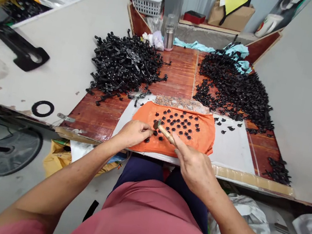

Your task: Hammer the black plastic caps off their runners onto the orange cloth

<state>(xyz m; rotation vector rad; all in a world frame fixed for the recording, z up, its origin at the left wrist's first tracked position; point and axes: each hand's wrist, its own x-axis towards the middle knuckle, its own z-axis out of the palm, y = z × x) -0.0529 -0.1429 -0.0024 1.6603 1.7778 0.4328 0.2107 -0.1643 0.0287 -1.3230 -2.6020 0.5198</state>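
Observation:
My right hand [193,161] is wrapped round the wooden handle of a small hammer [166,133]. The hammer's dark head is over the left part of an orange cloth [202,141], close to the black pieces there. My left hand [137,133] has its thumb and fingers pinched together at the cloth's left side, near a black piece [147,140]. What sits between those fingertips is too small to make out. Several small round black parts [181,133], each with a short stem, stand spread over the cloth.
A heap of black strap-like parts [126,62] lies at the back left, and a heap of small black parts [238,89] at the back right. Behind stand a steel flask [169,35] and a white basket [147,1]. Pale side panels [307,90] flank the red-brown tabletop [177,74].

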